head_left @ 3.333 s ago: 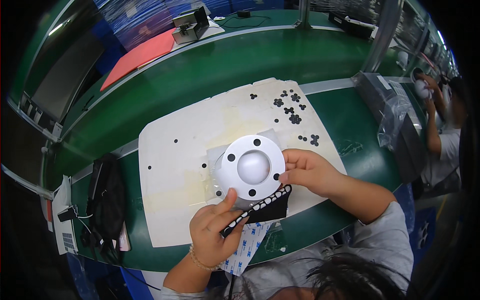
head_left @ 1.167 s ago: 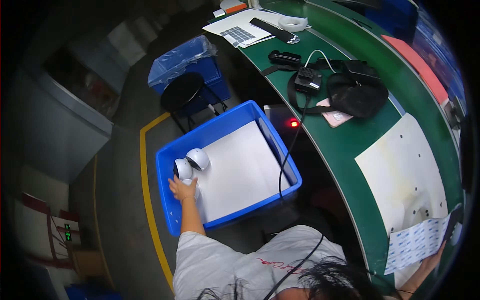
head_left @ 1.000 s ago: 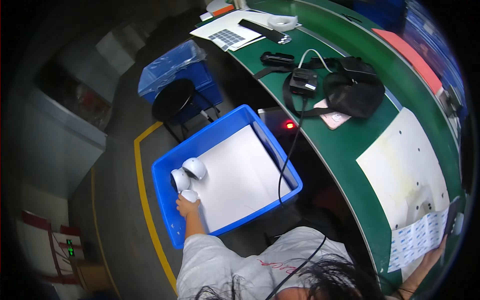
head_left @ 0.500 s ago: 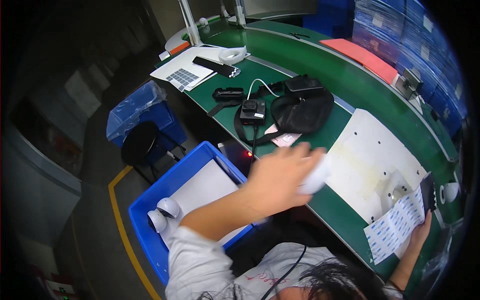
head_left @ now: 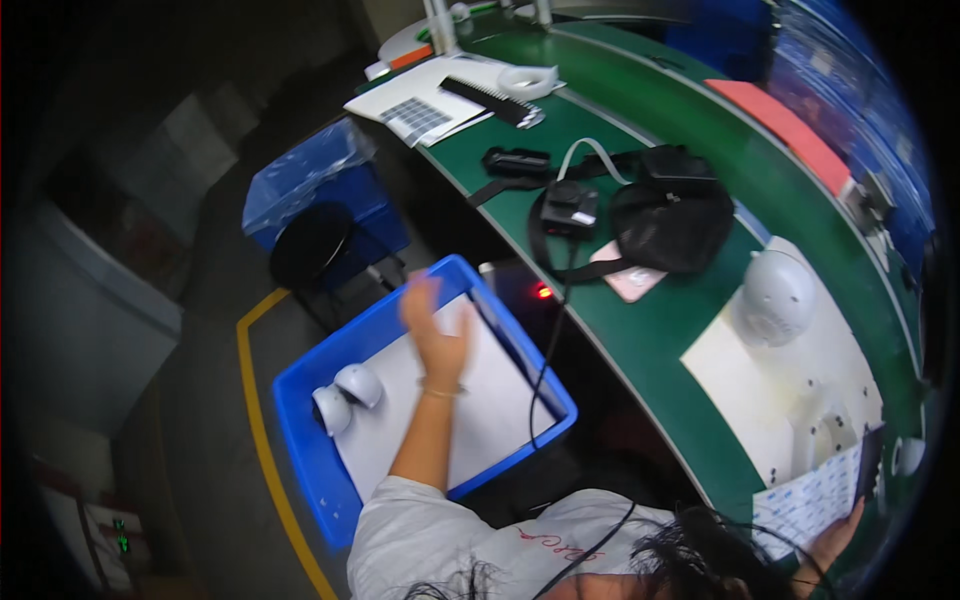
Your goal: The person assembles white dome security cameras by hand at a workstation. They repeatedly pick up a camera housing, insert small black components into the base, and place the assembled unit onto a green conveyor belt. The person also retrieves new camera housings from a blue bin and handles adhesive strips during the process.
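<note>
My left hand (head_left: 436, 335), blurred by motion, is over the blue bin (head_left: 318, 505), thumb and fingers apart with nothing in it. In the bin, left of that hand, two white rounded housings (head_left: 358, 385) with dark openings lie side by side. A larger-looking white rounded housing (head_left: 775, 295) stands on the white board (head_left: 725, 355) on the green bench. At the lower right my right hand (head_left: 838, 535) grips a white sheet with blue print (head_left: 805, 500); a black strip (head_left: 871, 465) is at its far edge. A translucent ring-shaped part (head_left: 820, 430) lies beside the sheet.
Along the bench lie a black bag (head_left: 680, 225), a black device with a cable (head_left: 570, 210), a pink phone-like slab (head_left: 630, 275), papers (head_left: 400, 105) and a white ring (head_left: 527, 82). A black stool (head_left: 312, 240) and a plastic-covered blue crate (head_left: 320, 175) stand left.
My left hand has let go of the white housing, which now stands on the board, and has swung left over the bin. My right hand still holds the sheet. The view has shifted.
</note>
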### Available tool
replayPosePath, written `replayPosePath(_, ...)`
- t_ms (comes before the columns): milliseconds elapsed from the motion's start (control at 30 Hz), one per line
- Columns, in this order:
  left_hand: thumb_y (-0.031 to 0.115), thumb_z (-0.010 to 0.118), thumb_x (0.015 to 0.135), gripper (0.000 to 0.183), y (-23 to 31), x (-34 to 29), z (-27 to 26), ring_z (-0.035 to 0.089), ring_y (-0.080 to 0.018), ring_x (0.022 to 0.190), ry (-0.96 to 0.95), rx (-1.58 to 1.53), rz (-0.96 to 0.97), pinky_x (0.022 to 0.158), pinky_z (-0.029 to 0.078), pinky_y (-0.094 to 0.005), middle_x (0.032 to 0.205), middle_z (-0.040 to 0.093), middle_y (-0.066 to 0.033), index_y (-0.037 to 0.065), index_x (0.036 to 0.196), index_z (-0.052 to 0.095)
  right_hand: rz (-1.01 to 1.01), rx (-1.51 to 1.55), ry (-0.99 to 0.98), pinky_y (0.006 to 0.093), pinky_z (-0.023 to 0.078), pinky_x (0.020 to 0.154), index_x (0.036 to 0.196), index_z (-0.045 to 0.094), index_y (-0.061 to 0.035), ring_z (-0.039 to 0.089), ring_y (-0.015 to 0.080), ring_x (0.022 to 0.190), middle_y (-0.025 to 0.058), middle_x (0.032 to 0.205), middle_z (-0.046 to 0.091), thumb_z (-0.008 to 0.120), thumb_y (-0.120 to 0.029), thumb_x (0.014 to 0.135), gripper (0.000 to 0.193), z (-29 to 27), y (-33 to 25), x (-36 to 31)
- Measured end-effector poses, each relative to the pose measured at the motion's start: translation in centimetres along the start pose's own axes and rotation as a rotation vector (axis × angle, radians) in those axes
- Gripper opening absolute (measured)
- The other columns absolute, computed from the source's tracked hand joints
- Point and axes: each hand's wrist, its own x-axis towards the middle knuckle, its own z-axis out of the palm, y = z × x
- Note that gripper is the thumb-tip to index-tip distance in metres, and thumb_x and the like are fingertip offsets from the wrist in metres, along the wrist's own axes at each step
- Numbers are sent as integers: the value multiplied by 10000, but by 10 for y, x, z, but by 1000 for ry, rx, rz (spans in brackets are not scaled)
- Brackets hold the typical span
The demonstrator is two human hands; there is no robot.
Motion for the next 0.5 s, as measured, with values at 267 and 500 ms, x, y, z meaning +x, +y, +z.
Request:
replayPosePath(267,350,772,566,852,-192,-125,-81,246,-351,1251,-500,838,-716,1023,230,-473,1348,285,-183,109,1282,379,39,-255,-13,323,288,1002,1283,351,30,394,225,1183,108,1300,403,386,-324,911,514,47,-5,-17)
replayPosePath(500,303,773,517,835,-199,-128,-92,318,-377,1191,-705,742,-787,997,307,-414,1282,359,-202,74,1236,416,187,-60,232,335,429,844,1170,483,-9,556,233,984,106,1134,543,405,-359,893,454,125,0,-53)
